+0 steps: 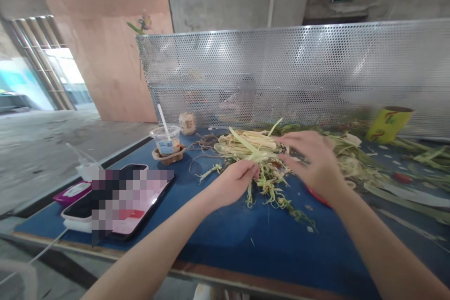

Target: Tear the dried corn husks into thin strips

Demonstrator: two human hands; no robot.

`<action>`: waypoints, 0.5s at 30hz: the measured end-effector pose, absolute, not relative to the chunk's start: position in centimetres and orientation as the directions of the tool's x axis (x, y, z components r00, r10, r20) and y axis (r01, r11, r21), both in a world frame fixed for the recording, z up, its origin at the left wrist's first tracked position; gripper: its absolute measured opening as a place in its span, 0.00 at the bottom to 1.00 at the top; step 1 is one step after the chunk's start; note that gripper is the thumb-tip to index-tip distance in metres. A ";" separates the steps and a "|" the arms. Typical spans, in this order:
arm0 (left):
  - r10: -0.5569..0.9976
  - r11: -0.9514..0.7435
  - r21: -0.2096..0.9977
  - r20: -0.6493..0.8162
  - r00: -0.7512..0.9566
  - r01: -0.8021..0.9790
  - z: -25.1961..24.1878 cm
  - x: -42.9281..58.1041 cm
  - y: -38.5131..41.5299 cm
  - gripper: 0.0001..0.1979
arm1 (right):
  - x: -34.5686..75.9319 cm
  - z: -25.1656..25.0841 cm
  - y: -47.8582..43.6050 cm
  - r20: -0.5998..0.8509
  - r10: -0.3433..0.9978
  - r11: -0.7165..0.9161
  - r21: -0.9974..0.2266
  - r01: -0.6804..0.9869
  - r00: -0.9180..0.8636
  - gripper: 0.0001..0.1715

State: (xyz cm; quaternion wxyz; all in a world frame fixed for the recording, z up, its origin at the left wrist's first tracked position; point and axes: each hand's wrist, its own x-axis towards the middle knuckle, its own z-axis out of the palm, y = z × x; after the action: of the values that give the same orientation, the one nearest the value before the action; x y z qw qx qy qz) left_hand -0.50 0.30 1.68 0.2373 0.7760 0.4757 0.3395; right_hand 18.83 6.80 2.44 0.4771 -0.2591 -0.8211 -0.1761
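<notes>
My left hand (237,180) is closed, its fingers pinched on a pale green leaf strip (244,140) that sticks up to the upper left. My right hand (311,157) hovers just to the right, thumb and fingers apart, slightly blurred, with nothing seen in it. Behind both hands lies a bundle of pale yellow stalks (253,137). Below it, curled green plant scraps (274,187) trail over the blue table (225,239). Part of a red object (319,198) shows under my right wrist; the rest is hidden.
At left are a tablet (149,206), a purple container (70,193) and a lidded cup with straw (168,140) in a cardboard holder. Brown cord (207,142) lies near the bundle. Leafy strips (355,164) and a yellow tube (388,125) occupy the right. A perforated metal panel (281,65) stands behind.
</notes>
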 end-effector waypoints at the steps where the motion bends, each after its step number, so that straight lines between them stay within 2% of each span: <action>1: 0.891 -0.454 0.678 0.325 0.318 0.579 1.6 -0.5 0.3 0.12 | 18.1 2.2 6.2 0.820 0.230 0.845 0.099 0.525 -0.524 0.15; 3: 0.873 -0.488 0.654 0.370 0.319 0.577 1.4 -0.4 0.4 0.11 | 16.9 1.8 5.2 0.743 0.179 0.882 0.169 0.440 -0.645 0.14; 5: 0.862 -0.506 0.637 0.396 0.317 0.582 1.3 -0.4 0.5 0.10 | 16.4 1.3 4.7 0.714 0.160 0.893 0.190 0.409 -0.681 0.15; 12: 0.855 -0.517 0.599 0.404 0.326 0.612 1.4 -0.4 0.6 0.11 | 17.1 0.6 5.0 0.698 0.208 0.919 0.101 0.382 -0.685 0.17; 15: 0.868 -0.494 0.597 0.371 0.329 0.632 1.6 -0.4 0.4 0.12 | 17.4 0.7 5.2 0.741 0.198 0.921 0.083 0.380 -0.642 0.17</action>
State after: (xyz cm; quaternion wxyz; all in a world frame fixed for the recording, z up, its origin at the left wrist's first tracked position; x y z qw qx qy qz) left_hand -0.39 0.44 1.65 0.1755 0.7960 0.4712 0.3371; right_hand 17.39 5.16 0.70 0.3916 -0.1609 -0.8985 -0.1161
